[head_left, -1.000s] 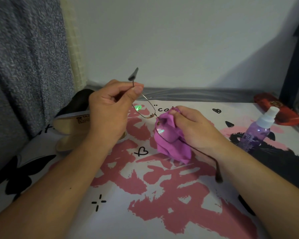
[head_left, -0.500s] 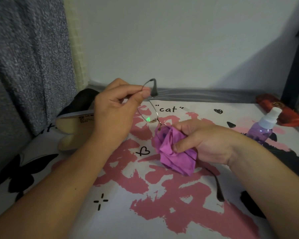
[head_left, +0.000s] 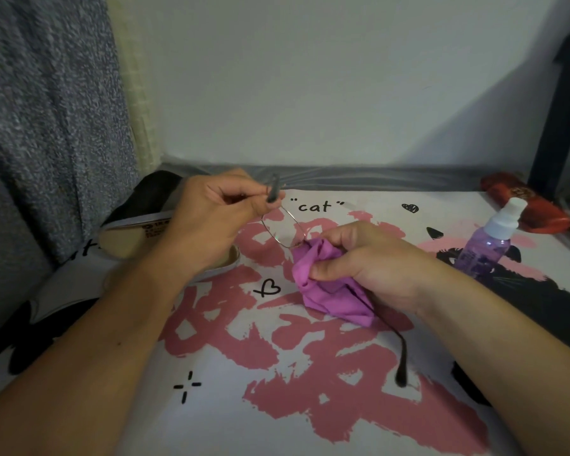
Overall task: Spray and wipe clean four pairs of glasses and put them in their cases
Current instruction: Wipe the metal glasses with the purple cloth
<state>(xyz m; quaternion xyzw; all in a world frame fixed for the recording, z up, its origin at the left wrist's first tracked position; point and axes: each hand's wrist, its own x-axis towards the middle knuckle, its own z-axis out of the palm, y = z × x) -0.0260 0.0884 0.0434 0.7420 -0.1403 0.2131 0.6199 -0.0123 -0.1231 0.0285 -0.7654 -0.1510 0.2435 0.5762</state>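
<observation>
A thin wire-framed pair of glasses (head_left: 278, 227) hangs between my hands above the printed table cover. My left hand (head_left: 208, 218) pinches the left temple near its dark tip. My right hand (head_left: 366, 261) grips a bunched purple cloth (head_left: 326, 291) wrapped round the right lens, which is hidden inside it. The other temple (head_left: 401, 357) trails down to the right under my right wrist. An open glasses case (head_left: 135, 238), black outside and beige inside, lies behind my left hand. A purple spray bottle (head_left: 487, 245) with a white nozzle stands at the right.
A red glasses case (head_left: 520, 205) lies at the back right, beside a dark upright post (head_left: 553, 110). A grey curtain (head_left: 46, 110) hangs at the left. The wall runs close behind the table's back edge (head_left: 343, 179).
My left hand has turned the glasses so the temple tip swung from upright to folded over. My right hand shifted on the cloth over the right lens. The view has dropped slightly.
</observation>
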